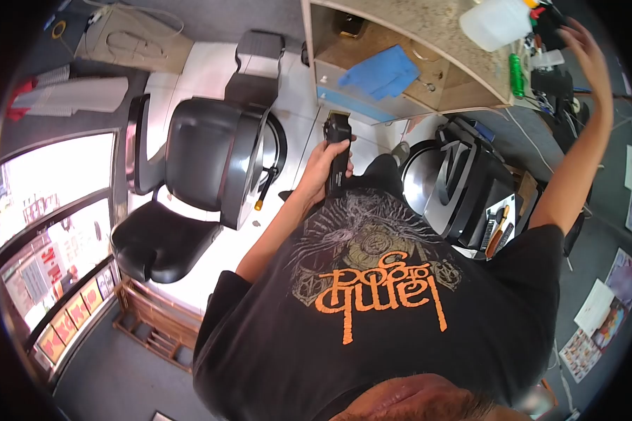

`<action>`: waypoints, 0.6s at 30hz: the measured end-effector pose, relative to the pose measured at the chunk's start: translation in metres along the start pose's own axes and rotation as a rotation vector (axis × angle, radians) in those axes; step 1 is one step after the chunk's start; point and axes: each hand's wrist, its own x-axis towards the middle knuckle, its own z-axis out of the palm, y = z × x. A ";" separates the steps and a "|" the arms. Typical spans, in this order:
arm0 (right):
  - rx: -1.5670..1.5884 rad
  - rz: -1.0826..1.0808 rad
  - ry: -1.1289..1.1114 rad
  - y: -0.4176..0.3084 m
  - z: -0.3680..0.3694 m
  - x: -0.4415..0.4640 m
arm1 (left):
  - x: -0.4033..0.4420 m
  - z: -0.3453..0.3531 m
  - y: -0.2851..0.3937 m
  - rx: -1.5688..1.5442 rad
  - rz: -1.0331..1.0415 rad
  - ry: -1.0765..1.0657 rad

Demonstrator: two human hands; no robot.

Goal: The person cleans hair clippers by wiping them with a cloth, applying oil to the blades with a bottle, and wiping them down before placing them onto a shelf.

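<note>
My left hand (323,167) is wrapped round a black hair clipper (339,128), held upright in front of my shirt with its metal blade end pointing away from me. At the upper right, my right hand (587,50) reaches over the counter, its fingers stretched out and apart. Nothing shows in its grasp. Close to it are a translucent white spray bottle (495,25) with an orange and red top and a green bottle (517,76). Dark items and cords crowd the counter edge below that hand, too jumbled to name.
A black barber chair (202,151) stands on white tiles at the left. A second chair (463,186) is close on my right, beside combs (497,231). Ahead, a cabinet (463,88) holds a blue cloth (383,72). A wooden bench (154,323) stands lower left. Cords hang at the right.
</note>
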 end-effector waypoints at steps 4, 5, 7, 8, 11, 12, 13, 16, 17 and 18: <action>0.230 -0.083 0.692 -0.097 -0.002 -0.115 | 0.014 -0.018 -0.011 0.026 0.016 0.031; 0.457 -0.161 0.715 -0.133 0.033 -0.138 | 0.015 -0.015 -0.011 0.017 0.029 0.065; 0.917 -0.346 0.742 -0.205 0.104 -0.185 | 0.013 -0.001 -0.003 0.006 0.051 0.126; 0.567 -0.074 0.578 -0.242 0.136 -0.208 | 0.012 0.005 0.003 -0.010 0.055 0.113; 0.990 0.317 -0.172 -0.267 0.239 -0.245 | 0.025 -0.011 -0.009 -0.224 -0.036 0.001; 1.081 0.332 -0.230 -0.270 0.274 -0.255 | 0.022 -0.006 -0.003 -0.260 -0.054 -0.033; 1.145 0.420 -0.255 -0.273 0.296 -0.262 | 0.022 -0.001 -0.001 -0.222 -0.033 -0.057; 1.305 0.622 -0.310 -0.276 0.326 -0.271 | 0.021 0.003 -0.001 -0.091 0.013 -0.167; 1.334 0.648 -0.312 -0.273 0.330 -0.273 | 0.021 0.004 -0.002 -0.072 0.036 -0.189; 1.363 0.673 -0.315 -0.270 0.333 -0.274 | 0.021 0.007 -0.004 -0.055 0.059 -0.210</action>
